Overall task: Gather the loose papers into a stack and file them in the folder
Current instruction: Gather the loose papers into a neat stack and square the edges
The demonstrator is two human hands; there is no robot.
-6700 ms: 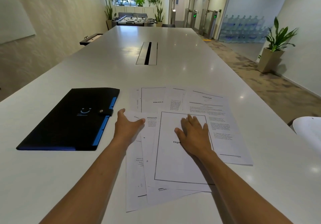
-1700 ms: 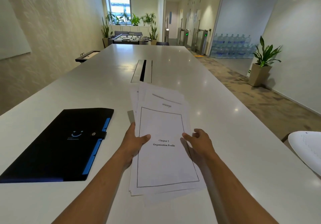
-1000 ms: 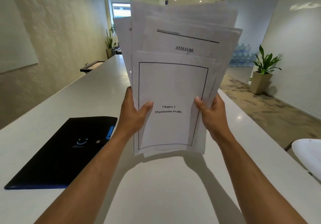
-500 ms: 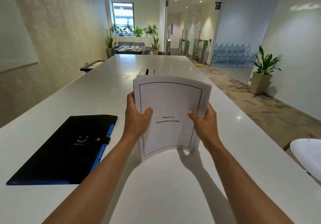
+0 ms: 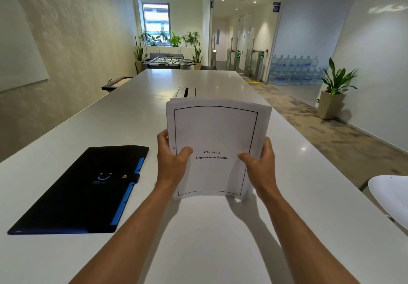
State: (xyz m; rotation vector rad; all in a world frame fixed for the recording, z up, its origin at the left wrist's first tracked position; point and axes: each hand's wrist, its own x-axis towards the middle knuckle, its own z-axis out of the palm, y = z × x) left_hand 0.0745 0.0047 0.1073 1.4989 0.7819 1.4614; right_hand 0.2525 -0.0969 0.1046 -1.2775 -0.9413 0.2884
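Two bare forearms are extended from the bottom edge over the white worktop (image 5: 220,250). The stack (image 5: 215,133) of papers is held upright between both hands, its bottom edge set at or just above the worktop; contact cannot be told. The left hand (image 5: 171,162) is closed on the stack's left edge, thumb pressed on the front sheet and the other fingers hidden behind. The right hand (image 5: 260,164) is closed on the right edge in the same way, thumb in front. Both grips are thus pinched on the stack. The front sheet is bowed slightly and is printed with a black border and the words "Chapter 2 Organization Profile". The edges of the sheets behind are seen at the top and right, nearly flush. To the left of the hands, well apart from the stack, the black folder (image 5: 84,191) is laid flat on the worktop, shut, with blue edging and a snap tab on its right side. A white chair (image 5: 390,195) is seen at the right edge. Beyond the stack a slot (image 5: 186,91) is set into the worktop. Farther off, a potted plant (image 5: 335,91) is stood by the right wall, and a foosball table (image 5: 167,62) is seen past the worktop's far end.
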